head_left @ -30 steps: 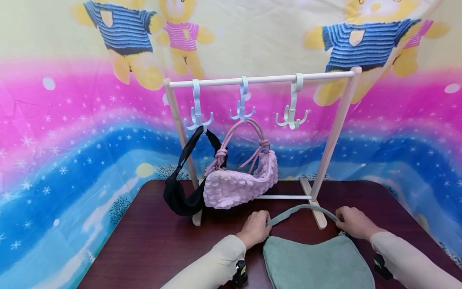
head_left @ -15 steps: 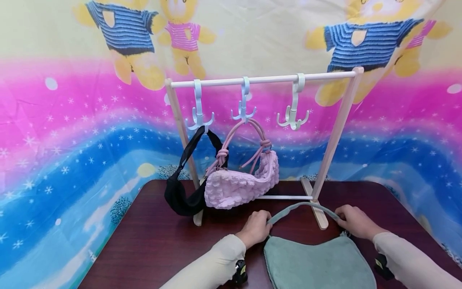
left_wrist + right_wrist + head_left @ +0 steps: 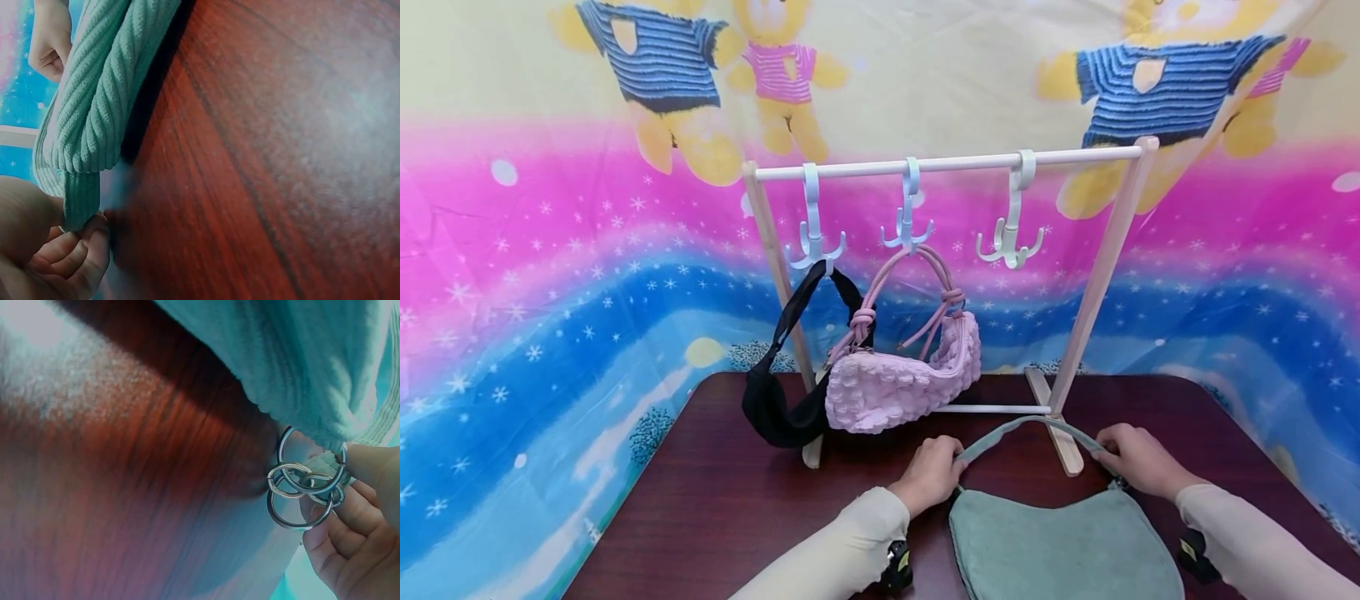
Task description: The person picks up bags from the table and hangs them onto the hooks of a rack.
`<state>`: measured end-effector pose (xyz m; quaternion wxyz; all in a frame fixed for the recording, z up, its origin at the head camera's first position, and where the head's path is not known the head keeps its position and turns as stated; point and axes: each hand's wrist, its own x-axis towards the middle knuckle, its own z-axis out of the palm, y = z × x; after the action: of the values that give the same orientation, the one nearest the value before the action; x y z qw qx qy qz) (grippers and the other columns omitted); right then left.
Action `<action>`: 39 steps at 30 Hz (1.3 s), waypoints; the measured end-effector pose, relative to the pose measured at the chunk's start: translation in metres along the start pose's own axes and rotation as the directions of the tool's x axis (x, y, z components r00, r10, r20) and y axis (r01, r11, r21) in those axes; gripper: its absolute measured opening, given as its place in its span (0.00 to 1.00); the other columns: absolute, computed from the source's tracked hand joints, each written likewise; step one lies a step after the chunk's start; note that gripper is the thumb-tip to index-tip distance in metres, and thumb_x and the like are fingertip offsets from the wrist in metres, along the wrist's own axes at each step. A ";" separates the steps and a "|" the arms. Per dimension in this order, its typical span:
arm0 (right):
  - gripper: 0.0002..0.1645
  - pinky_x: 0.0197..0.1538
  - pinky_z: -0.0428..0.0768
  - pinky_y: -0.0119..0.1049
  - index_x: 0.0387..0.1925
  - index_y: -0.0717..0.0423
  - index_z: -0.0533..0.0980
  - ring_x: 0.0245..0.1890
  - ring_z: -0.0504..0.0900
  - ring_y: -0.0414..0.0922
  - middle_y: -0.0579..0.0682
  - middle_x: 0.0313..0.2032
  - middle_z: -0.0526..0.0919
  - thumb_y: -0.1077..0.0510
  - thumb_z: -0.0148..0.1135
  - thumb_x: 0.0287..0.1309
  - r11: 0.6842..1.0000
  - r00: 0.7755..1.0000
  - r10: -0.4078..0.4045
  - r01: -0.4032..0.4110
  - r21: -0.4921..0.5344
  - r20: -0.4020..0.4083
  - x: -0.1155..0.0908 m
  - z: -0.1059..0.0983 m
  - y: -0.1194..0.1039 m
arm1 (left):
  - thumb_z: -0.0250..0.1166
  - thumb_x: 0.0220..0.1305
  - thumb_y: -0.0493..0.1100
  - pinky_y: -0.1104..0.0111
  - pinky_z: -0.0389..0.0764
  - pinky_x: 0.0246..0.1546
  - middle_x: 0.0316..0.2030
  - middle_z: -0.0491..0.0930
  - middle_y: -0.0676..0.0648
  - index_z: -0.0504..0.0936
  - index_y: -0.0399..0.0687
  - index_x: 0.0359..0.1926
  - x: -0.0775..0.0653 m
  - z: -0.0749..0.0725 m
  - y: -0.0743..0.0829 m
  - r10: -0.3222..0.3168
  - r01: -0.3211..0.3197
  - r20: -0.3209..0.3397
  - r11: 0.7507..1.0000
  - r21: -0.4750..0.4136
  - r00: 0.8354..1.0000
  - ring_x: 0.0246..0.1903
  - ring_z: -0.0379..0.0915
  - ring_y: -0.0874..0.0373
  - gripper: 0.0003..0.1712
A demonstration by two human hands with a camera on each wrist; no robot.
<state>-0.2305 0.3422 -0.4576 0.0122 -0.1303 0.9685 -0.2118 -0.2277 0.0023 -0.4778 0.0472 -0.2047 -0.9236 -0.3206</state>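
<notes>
A pale green corduroy handbag (image 3: 1063, 542) lies toward the front right of the dark wooden table (image 3: 700, 508), its strap (image 3: 1026, 423) arched up toward the rack. My left hand (image 3: 931, 472) pinches the strap's left end; the left wrist view shows thumb and fingers (image 3: 87, 256) closed on the band under the ribbed bag. At the other end my right hand (image 3: 1142, 461) grips the strap. Close by that hand, linked metal rings (image 3: 306, 481) hang at the bag's corner in the right wrist view.
Behind the bag stands a wooden rack (image 3: 1101, 275) with three hooks on its bar. A black bag (image 3: 782, 408) hangs from the left hook, a pink puffy bag (image 3: 895, 387) from the middle one. The right hook (image 3: 1011, 242) bears nothing. A printed cloth (image 3: 550, 275) backs the table.
The strap's arch has risen slightly between the two hands. Both hands keep their hold, and the hung bags stay as they were.
</notes>
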 end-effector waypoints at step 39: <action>0.04 0.22 0.72 0.33 0.36 0.61 0.82 0.21 0.74 0.40 0.47 0.24 0.83 0.64 0.63 0.64 0.997 0.995 0.070 -0.068 0.033 -0.069 -0.009 -0.016 -0.020 | 0.67 0.66 0.39 0.78 0.70 0.24 0.21 0.81 0.55 0.86 0.45 0.37 -0.001 -0.009 0.007 0.006 -0.011 -0.064 0.996 -0.087 0.998 0.21 0.69 0.70 0.03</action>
<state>-0.2181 0.3336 -0.4354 -0.0125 -0.0889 0.9689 -0.2305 -0.2239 0.0017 -0.4670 0.0689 -0.2001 -0.9059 -0.3668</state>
